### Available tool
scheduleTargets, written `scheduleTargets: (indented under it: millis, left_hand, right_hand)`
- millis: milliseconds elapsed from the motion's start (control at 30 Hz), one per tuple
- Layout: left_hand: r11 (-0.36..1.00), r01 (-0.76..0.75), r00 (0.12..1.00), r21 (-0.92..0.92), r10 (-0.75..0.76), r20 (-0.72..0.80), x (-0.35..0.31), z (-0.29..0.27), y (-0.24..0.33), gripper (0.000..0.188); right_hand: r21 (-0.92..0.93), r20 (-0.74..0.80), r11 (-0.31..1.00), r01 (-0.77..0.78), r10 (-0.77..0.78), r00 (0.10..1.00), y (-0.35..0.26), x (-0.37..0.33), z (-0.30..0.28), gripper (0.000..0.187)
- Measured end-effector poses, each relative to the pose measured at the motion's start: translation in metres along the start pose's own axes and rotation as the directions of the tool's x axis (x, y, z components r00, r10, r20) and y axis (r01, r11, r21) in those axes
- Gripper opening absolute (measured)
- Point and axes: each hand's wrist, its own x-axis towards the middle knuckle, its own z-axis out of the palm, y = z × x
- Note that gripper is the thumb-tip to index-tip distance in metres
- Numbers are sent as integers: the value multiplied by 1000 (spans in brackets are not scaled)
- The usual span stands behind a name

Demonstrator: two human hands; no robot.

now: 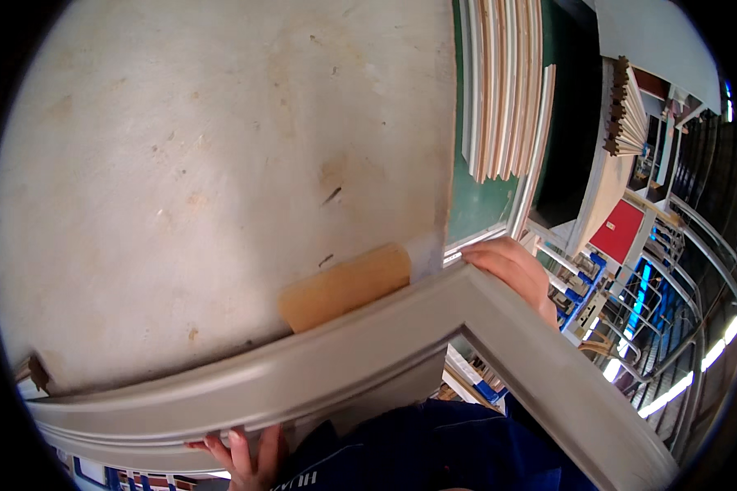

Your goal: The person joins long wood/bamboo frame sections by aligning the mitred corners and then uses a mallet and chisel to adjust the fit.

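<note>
A greige moulded frame (pixel 336 368), like a door or cabinet door frame, stretches across the lower part of the view, tilted between me and the worktop. My right hand (pixel 512 274) is wrapped over its outer edge by the mitred corner, with the thumb hidden. Lower left, my left hand (pixel 254 458) has its fingertips curled onto the frame's long side, and the palm is mostly hidden. Just beyond the frame, a flat tan piece (pixel 348 286) lies on the worktop; its material I cannot make out.
The pale, stained worktop (pixel 221 164) fills the left and middle. Right of it, long white and wood-coloured strips (pixel 504 90) lie on a green surface (pixel 487 204). Farther right are a bundle of strips (pixel 626 110), a red panel (pixel 622 229) and metal racks with blue parts (pixel 585 286).
</note>
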Motion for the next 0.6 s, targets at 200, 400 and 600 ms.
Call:
scheduleTargets:
  millis: [200,400,600]
  left_hand:
    - [987,49,998,-156,-43,42,16,-9,7,32]
    - [943,41,996,-330,-66,-65,32,-22,26,28]
    - [949,-61,977,-308,-6,-213,28,-23,29,27]
  right_hand:
    - [90,29,996,-2,0,1000,8,-12,2,37]
    - [547,51,831,-105,92,994,-9,-29,17,104]
    - [660,-348,698,278,-44,936,-8,-37,11,58]
